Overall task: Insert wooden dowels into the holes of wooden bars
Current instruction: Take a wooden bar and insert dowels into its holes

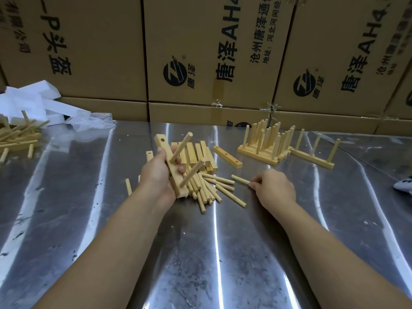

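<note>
My left hand (pixel 157 175) grips a wooden bar (pixel 169 165) held up off the table, tilted away from me. Two dowels (pixel 181 147) stick out of its holes toward the right, and one hole near its far end is open. My right hand (pixel 274 188) rests on the table and pinches the near end of a loose dowel (pixel 239 179) lying flat. A heap of loose dowels (pixel 210 190) lies between my hands. Several bare bars (pixel 200 153) are stacked behind the heap, and one bar (pixel 227 156) lies alone to their right.
Finished bars with upright dowels (pixel 266 141) stand at the back right, one more (pixel 314 152) beside them. More wooden pieces (pixel 17 134) and white foam (pixel 33 97) lie at the far left. Cardboard boxes (pixel 211 52) wall the back of the shiny metal table (pixel 200 253).
</note>
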